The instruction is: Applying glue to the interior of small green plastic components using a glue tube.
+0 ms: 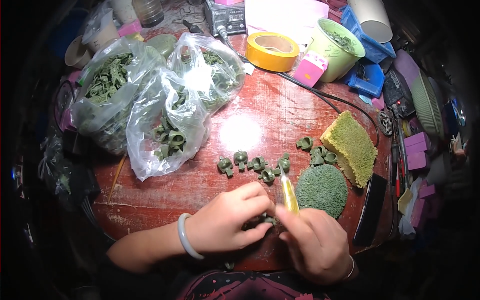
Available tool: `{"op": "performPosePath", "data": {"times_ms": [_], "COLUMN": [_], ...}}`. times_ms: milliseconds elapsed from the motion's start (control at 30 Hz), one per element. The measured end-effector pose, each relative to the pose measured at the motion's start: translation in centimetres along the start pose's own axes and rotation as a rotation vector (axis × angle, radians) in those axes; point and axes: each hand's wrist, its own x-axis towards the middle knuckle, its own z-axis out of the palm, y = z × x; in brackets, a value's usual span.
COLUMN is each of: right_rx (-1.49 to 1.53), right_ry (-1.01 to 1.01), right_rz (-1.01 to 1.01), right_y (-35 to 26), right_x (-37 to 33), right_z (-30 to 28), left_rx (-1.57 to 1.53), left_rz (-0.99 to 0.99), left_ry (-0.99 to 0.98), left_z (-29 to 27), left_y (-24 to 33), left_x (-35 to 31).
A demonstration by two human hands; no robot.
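A small green ring piece (268,219) is pinched in the left hand (227,220), a yellow-handled tool (288,192) gripped by the right hand (315,242); more green pieces (255,164) are lined up just past both on the desk (260,115).

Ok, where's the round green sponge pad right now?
In the head view the round green sponge pad lies on the red table, right of centre, just above the right hand and beside the yellow-green sponge block.

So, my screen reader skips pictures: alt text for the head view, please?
Left hand pinches a small green ring piece while the right hand holds a yellow-handled tool to it, over a red table with loose green pieces and bags.
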Motion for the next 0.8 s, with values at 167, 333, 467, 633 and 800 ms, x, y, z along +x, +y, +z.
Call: {"op": "performPosePath", "data": {"times_ms": [167, 333, 467, 633, 800], "right_rx": [0.156, 0.141, 0.175, 0.198, 0.182], "right_ry": [0.039, 0.074, 0.052, 0.214, 0.256], "right_rz": [-0.041, -0.041, -0.092, -0.13, -0.079], "right_y": [-0.4, 0.1, -0.6, -1.1, -1.6], "right_x": [0.0, 0.3, 0.5, 0.5, -0.2], "right_z": [-2.2, -0.1, -1.4, -2.4, -1.8], "left_rx": [-0.199, -0.601, -0.766, -0.827, -0.734], "left_rz": [-0.088, -0.346, -0.555, -0.6, -0.468], "left_ry": [0.072, 0.071, 0.007, -0.039, -0.04], "left_z": [-0.3, -1.1, -2.5, -2.6, -2.1], "left_y": [-0.4, 0.0, 0.8, 0.8, 0.2], "left_x": [0.9, 0.4, 0.9, 0.8, 0.8]}}
